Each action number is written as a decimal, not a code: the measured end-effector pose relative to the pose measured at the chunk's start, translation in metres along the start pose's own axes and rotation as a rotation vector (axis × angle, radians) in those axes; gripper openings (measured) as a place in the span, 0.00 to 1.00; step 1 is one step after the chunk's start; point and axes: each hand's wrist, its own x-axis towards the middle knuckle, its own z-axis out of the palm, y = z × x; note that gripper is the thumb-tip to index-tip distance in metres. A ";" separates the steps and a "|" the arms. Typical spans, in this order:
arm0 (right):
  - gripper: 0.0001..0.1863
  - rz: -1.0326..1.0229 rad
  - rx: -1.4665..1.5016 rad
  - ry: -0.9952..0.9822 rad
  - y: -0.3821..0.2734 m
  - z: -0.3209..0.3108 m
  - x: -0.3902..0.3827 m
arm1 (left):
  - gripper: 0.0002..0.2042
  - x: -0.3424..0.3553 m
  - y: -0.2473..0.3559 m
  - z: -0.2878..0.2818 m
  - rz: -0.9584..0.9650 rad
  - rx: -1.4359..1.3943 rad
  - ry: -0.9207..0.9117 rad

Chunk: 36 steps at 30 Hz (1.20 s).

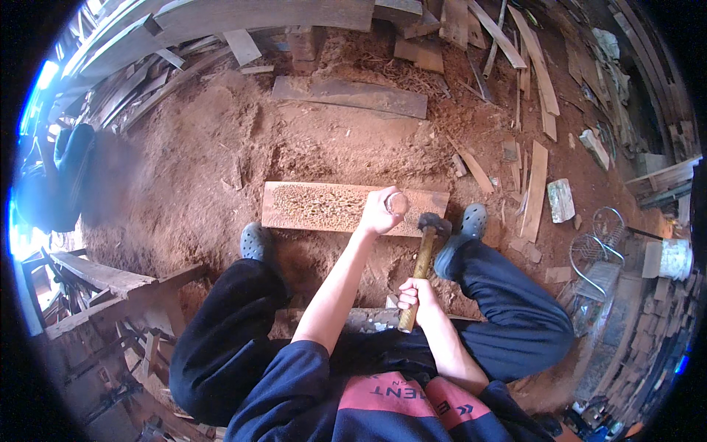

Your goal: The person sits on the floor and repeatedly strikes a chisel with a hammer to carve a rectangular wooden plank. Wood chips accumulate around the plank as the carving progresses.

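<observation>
A wooden board (317,207) lies across the ground between my feet, its top face covered with many small pits. My left hand (379,215) is closed around a thick, round-topped tool (398,202) over the board's right half. That tool is seen nearly end-on, so its lower end is hidden. In my right hand (419,296), fingers wrapped, is the wooden handle of a hammer (424,264). The dark hammer head is by the board's right front corner, just right of my left hand.
Clog shoes stand at both ends of the board, the left shoe (255,241) and the right shoe (460,239). A dark plank (350,97) lies beyond on reddish dirt. Scrap boards (535,188), a wire rack (595,254) and a white bucket (675,259) are at right.
</observation>
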 end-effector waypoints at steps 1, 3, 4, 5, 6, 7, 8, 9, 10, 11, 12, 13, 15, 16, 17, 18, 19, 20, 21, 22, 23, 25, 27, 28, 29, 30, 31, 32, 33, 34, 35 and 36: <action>0.18 0.001 -0.004 -0.008 0.000 0.000 0.000 | 0.07 -0.001 -0.002 0.000 -0.012 0.004 0.006; 0.17 -0.004 -0.009 -0.026 0.000 0.000 0.000 | 0.06 -0.001 -0.004 0.000 0.021 0.065 0.001; 0.17 -0.009 -0.010 -0.027 0.000 -0.001 0.001 | 0.06 0.001 -0.004 -0.001 0.042 0.096 -0.003; 0.16 -0.014 -0.011 -0.027 0.000 -0.002 0.002 | 0.07 0.002 -0.004 -0.001 0.005 0.051 -0.008; 0.16 -0.018 -0.011 -0.029 0.001 -0.003 0.003 | 0.07 0.001 -0.005 -0.001 -0.034 0.007 -0.012; 0.16 -0.024 -0.007 -0.027 0.001 -0.002 0.005 | 0.07 0.000 -0.006 -0.001 -0.072 -0.036 -0.016; 0.15 -0.030 -0.003 -0.025 0.002 -0.001 0.007 | 0.07 0.001 -0.006 -0.002 -0.067 -0.022 -0.015; 0.15 -0.037 0.004 -0.021 0.002 -0.001 0.008 | 0.08 0.003 -0.002 -0.001 -0.061 -0.009 -0.017; 0.15 -0.046 0.036 -0.041 0.004 -0.003 0.012 | 0.08 0.005 0.002 -0.001 -0.056 0.003 -0.018; 0.15 -0.055 0.068 -0.060 0.006 -0.005 0.018 | 0.09 0.008 0.006 0.000 -0.047 0.027 -0.027; 0.14 -0.059 0.098 -0.085 0.008 -0.002 0.021 | 0.10 0.011 0.009 -0.003 -0.039 0.057 -0.032; 0.13 -0.065 0.088 -0.092 0.009 0.000 0.023 | 0.10 0.015 0.011 -0.004 -0.032 0.086 -0.037; 0.14 -0.068 0.115 -0.054 0.011 0.009 0.018 | 0.10 0.018 0.014 -0.007 -0.038 0.071 -0.050; 0.14 -0.068 0.130 -0.031 0.012 0.014 0.015 | 0.09 0.018 0.014 -0.008 -0.044 0.060 -0.058; 0.14 -0.063 0.136 -0.035 0.012 0.015 0.016 | 0.09 0.017 0.014 -0.009 -0.043 0.068 -0.071; 0.14 -0.067 0.141 -0.026 0.012 0.016 0.015 | 0.09 0.016 0.012 -0.009 -0.040 0.074 -0.084; 0.14 -0.071 0.145 -0.017 0.013 0.018 0.015 | 0.09 0.014 0.011 -0.009 -0.037 0.081 -0.097; 0.14 -0.075 0.149 -0.008 0.013 0.018 0.014 | 0.10 0.010 0.010 -0.006 -0.041 0.067 -0.087; 0.12 -0.082 0.158 -0.026 0.014 0.017 0.018 | 0.10 0.004 0.011 -0.003 -0.041 0.064 -0.078; 0.11 -0.089 0.166 -0.043 0.016 0.013 0.024 | 0.11 0.002 0.013 -0.003 -0.041 0.062 -0.069; 0.10 -0.096 0.174 -0.061 0.019 0.010 0.029 | 0.10 0.003 0.007 -0.004 -0.059 0.074 -0.100; 0.09 -0.121 0.196 -0.073 0.021 0.013 0.031 | 0.11 0.005 0.010 -0.007 -0.098 0.069 -0.111; 0.08 -0.137 0.203 -0.087 0.022 0.015 0.031 | 0.11 0.006 0.013 -0.008 -0.098 0.104 -0.111; 0.08 -0.142 0.199 -0.096 0.021 0.016 0.029 | 0.11 0.005 0.014 -0.009 -0.076 0.141 -0.106; 0.08 -0.145 0.194 -0.105 0.021 0.017 0.028 | 0.11 0.006 0.016 -0.010 -0.055 0.178 -0.100; 0.09 -0.156 0.196 -0.078 0.021 0.016 0.026 | 0.11 0.003 0.016 -0.007 -0.078 0.140 -0.082; 0.11 -0.167 0.197 -0.051 0.020 0.018 0.023 | 0.12 0.002 0.016 -0.004 -0.101 0.102 -0.064; 0.12 -0.178 0.198 -0.024 0.020 0.018 0.023 | 0.12 0.002 0.016 -0.002 -0.124 0.064 -0.046; 0.12 -0.171 0.200 -0.054 0.020 0.017 0.023 | 0.12 0.001 0.013 -0.002 -0.124 0.053 -0.030; 0.13 -0.165 0.202 -0.085 0.020 0.015 0.022 | 0.12 0.002 0.011 -0.003 -0.123 0.043 -0.015; 0.13 -0.158 0.205 -0.115 0.022 0.014 0.023 | 0.12 0.002 0.008 -0.004 -0.123 0.033 0.001; 0.13 -0.152 0.202 -0.114 0.020 0.012 0.023 | 0.12 0.004 0.011 -0.002 -0.122 0.046 -0.018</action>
